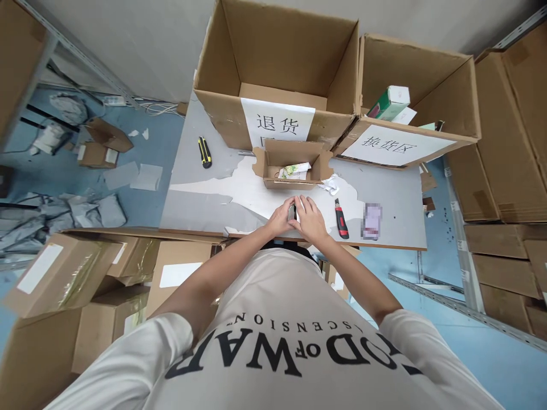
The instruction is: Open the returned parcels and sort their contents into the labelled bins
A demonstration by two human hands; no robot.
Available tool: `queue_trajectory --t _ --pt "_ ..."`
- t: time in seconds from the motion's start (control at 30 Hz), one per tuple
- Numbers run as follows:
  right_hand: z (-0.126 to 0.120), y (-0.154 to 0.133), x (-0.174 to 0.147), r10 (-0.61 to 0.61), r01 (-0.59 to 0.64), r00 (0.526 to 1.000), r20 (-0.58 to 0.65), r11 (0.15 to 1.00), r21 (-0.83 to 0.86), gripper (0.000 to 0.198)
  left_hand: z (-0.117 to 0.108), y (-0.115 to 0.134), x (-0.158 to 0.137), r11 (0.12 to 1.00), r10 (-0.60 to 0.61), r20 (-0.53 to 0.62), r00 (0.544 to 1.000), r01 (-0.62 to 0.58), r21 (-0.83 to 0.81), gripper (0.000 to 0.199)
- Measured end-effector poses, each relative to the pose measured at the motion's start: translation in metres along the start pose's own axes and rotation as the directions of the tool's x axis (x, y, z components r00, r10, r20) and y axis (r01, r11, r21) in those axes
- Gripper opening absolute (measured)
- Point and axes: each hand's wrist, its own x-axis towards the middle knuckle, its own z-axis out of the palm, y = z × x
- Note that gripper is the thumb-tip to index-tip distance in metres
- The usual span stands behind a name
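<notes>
Centrally, at the near edge of the table [397, 199], the person's left hand [280, 218] and right hand [310, 220] are brought close together, fingers curved, gripping a small dark item [292, 212] between them. Most of that item is covered by the fingers; its exact nature cannot be told. Just beyond the hands stands a small open carton [290, 184], flaps spread, containing a white-and-green packet [294, 170]. Crumpled white material [331, 184] lies beside its right end. To the right of the hands lies a red-and-black cutter [341, 219], and farther right a blurred lilac object [372, 221]. A yellow-and-black cutter [204, 152] lies at the far left. Behind the small carton, two large open boxes stand side by side: the left box [217, 122] and the right box [419, 68], each bearing a white printed sign. The right box contains a green-and-white package [390, 103], tilted.
</notes>
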Motion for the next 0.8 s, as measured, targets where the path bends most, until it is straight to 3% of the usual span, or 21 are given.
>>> queue_trajectory --t 0.27,0.57,0.67,0.8 --pt "-0.003 -0.009 0.000 0.009 -0.004 1.000 0.025 0.985 -0.170 0.074 0.000 -0.005 -0.003 0.998 0.054 0.022 0.998 -0.053 -0.038 0.094" --pt "-0.012 -0.005 0.002 -0.060 0.076 0.990 0.128 0.990 -0.120 0.086 -0.004 -0.013 -0.002 0.996 -0.038 0.051 0.998 0.042 -0.084 0.113" --pt "-0.019 0.004 0.004 -0.146 0.168 0.971 0.190 0.980 -0.105 0.090 -0.007 -0.008 0.000 0.995 -0.065 0.069 0.995 0.070 -0.067 0.122" --pt "-0.027 0.019 0.006 -0.282 0.325 0.923 0.261 0.936 -0.138 0.076 -0.011 0.003 0.003 0.997 -0.076 0.105 0.992 0.075 0.010 0.126"
